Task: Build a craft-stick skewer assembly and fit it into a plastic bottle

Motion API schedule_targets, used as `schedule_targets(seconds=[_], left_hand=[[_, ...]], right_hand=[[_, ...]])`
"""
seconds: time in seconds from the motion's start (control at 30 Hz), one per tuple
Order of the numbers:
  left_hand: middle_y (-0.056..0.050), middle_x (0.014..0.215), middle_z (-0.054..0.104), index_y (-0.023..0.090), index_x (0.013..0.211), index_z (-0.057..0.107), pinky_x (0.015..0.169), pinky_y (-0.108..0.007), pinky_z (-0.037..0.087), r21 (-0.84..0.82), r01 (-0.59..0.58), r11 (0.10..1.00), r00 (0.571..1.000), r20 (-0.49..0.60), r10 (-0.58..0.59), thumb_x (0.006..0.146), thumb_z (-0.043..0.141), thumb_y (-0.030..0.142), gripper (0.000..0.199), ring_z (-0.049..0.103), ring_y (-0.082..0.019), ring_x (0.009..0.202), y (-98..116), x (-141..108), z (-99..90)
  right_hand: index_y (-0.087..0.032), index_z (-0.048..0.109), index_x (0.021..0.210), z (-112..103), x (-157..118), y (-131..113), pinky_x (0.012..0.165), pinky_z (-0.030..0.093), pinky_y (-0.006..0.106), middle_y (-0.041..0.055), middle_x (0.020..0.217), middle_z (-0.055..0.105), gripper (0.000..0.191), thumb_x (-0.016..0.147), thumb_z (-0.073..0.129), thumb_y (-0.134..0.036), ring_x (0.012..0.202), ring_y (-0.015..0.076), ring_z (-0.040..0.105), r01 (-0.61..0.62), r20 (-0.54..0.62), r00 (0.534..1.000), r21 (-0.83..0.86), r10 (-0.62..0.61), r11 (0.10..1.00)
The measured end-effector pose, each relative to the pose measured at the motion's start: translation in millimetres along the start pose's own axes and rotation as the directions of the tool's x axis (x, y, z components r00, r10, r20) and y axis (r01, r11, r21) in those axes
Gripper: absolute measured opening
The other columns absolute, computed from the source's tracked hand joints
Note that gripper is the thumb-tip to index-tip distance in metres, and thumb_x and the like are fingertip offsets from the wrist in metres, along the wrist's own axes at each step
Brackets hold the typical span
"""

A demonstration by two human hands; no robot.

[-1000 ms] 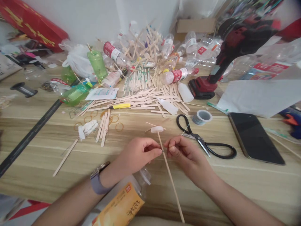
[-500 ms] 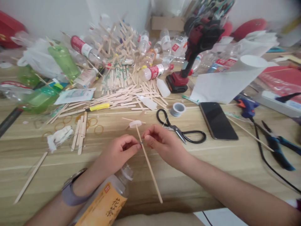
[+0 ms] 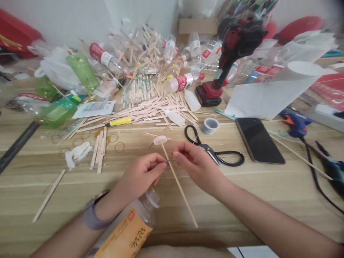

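Note:
In the middle of the head view a thin wooden stick point(image 3: 182, 191) slants across, with a translucent white bottle cap point(image 3: 160, 140) at its far end. A dark band is wrapped round the stick below the cap. My left hand point(image 3: 146, 175) pinches the stick at that band. Close by on the right, my right hand point(image 3: 201, 168) has thumb and forefinger pressed together; what they hold is too fine to make out. Under my left forearm lies a clear plastic bottle point(image 3: 129, 229) with an orange label, partly hidden. Another thin stick point(image 3: 165, 138) lies behind the cap.
Black-handled scissors point(image 3: 209, 150), a small grey spool point(image 3: 210, 126) and a phone point(image 3: 259, 139) lie right of my hands. Farther back stand a red drill point(image 3: 228, 61) and a heap of wooden sticks point(image 3: 139, 111) and bottles. A glue gun point(image 3: 297, 123) and pliers point(image 3: 331, 168) lie right.
The whole view has shifted, so the table and both hands appear farther right. My hands keep nearly the same grip at the band on the stick.

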State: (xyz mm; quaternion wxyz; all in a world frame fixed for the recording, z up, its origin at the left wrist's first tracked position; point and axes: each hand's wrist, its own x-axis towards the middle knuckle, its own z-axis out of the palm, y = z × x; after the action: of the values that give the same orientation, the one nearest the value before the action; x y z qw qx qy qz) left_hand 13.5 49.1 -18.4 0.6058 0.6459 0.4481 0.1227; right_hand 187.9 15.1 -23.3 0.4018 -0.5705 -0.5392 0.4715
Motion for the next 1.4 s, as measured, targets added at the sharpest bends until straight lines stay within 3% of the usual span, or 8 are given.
schedule_targets(seconds=[0.2, 0.43, 0.6, 0.87, 1.03, 1.1, 1.23, 1.4], left_hand=[[0.01, 0.045, 0.042, 0.018, 0.084, 0.055, 0.043, -0.019, 0.025, -0.002, -0.005, 1.0, 1.0, 0.01, 0.005, 0.089, 0.049, 0.04, 0.024, 0.034, -0.007, 0.04, -0.8, -0.6, -0.6], [0.01, 0.044, 0.038, 0.019, 0.084, 0.055, 0.041, -0.02, 0.022, -0.03, -0.017, 0.999, 1.0, -0.005, 0.017, 0.09, 0.048, 0.037, 0.021, 0.03, -0.007, 0.039, -3.8, 1.0, 0.2], [0.01, 0.051, 0.038, 0.019, 0.086, 0.055, 0.044, -0.021, 0.022, -0.014, -0.093, 0.996, 0.995, -0.022, 0.092, 0.091, 0.047, 0.034, 0.018, 0.029, -0.007, 0.042, -4.5, -0.2, 0.1], [0.0, 0.083, 0.064, 0.017, 0.088, 0.059, 0.064, -0.022, 0.039, -0.004, -0.215, 0.977, 0.976, 0.04, 0.215, 0.093, 0.045, 0.029, 0.019, 0.053, -0.012, 0.072, -3.6, 1.3, -1.0], [0.009, 0.052, 0.044, 0.02, 0.089, 0.054, 0.046, -0.02, 0.029, -0.024, -0.056, 0.998, 0.998, 0.01, 0.056, 0.093, 0.044, 0.035, 0.019, 0.039, -0.009, 0.046, -6.5, -1.1, 3.0], [0.009, 0.05, 0.045, 0.02, 0.09, 0.052, 0.045, -0.02, 0.03, -0.019, -0.01, 1.0, 1.0, 0.011, 0.01, 0.093, 0.043, 0.035, 0.018, 0.039, -0.009, 0.044, -5.4, -3.4, 4.7], [0.007, 0.058, 0.054, 0.02, 0.094, 0.056, 0.048, -0.02, 0.032, 0.092, -0.04, 0.995, 0.996, -0.071, 0.046, 0.089, 0.045, 0.025, 0.014, 0.043, -0.009, 0.049, -3.5, -6.8, 6.7], [0.005, 0.061, 0.053, 0.02, 0.093, 0.06, 0.051, -0.021, 0.031, 0.25, -0.101, 0.963, 0.978, -0.155, 0.142, 0.083, 0.045, 0.016, 0.018, 0.047, -0.01, 0.054, -4.3, -6.9, 6.8]], right_hand=[[-0.019, 0.053, 0.074, -11.1, 3.5, 1.4, 0.052, 0.03, 0.024, -0.0054, 0.062, 0.044, 0.019, 0.084, 0.054, -0.034, 0.057, 0.0103, 0.039, -0.071, 0.106, 0.992, 0.018, 0.068, 0.997], [-0.02, 0.052, 0.073, -5.8, 5.1, 1.8, 0.052, 0.031, 0.025, -0.0049, 0.06, 0.045, 0.024, 0.085, 0.053, -0.039, 0.055, 0.0106, 0.039, -0.108, 0.116, 0.988, 0.096, 0.097, 0.989], [-0.018, 0.055, 0.079, -4.3, 0.4, 5.2, 0.056, 0.036, 0.026, -0.0025, 0.064, 0.051, 0.029, 0.085, 0.054, -0.047, 0.059, 0.0122, 0.045, -0.125, 0.129, 0.986, 0.156, 0.105, 0.98], [-0.018, 0.058, 0.079, 2.3, -2.4, 7.7, 0.058, 0.038, 0.027, 0.0002, 0.068, 0.055, 0.034, 0.08, 0.061, -0.052, 0.061, 0.0133, 0.049, -0.219, 0.151, 0.972, 0.331, 0.177, 0.918], [-0.019, 0.055, 0.076, -5.2, 0.7, 10.5, 0.059, 0.037, 0.027, -0.001, 0.067, 0.053, 0.027, 0.087, 0.054, -0.044, 0.062, 0.0135, 0.047, -0.059, 0.062, 0.997, 0.045, 0.056, 0.997], [-0.02, 0.057, 0.077, -10.5, 1.6, 7.7, 0.058, 0.038, 0.027, -0.0007, 0.067, 0.054, 0.021, 0.087, 0.053, -0.039, 0.063, 0.0142, 0.048, 0.027, 0.063, 0.998, -0.122, -0.019, 0.992], [-0.021, 0.059, 0.078, -19.3, 3.7, -1.8, 0.057, 0.038, 0.026, 0.0007, 0.072, 0.058, 0.012, 0.088, 0.053, -0.025, 0.064, 0.0145, 0.051, 0.248, 0.113, 0.969, -0.355, -0.222, 0.901], [-0.021, 0.06, 0.079, -21.9, 10.0, -6.2, 0.063, 0.042, 0.025, 0.0018, 0.076, 0.061, 0.013, 0.088, 0.053, -0.014, 0.071, 0.0146, 0.056, 0.412, 0.258, 0.908, -0.41, -0.33, 0.814]])
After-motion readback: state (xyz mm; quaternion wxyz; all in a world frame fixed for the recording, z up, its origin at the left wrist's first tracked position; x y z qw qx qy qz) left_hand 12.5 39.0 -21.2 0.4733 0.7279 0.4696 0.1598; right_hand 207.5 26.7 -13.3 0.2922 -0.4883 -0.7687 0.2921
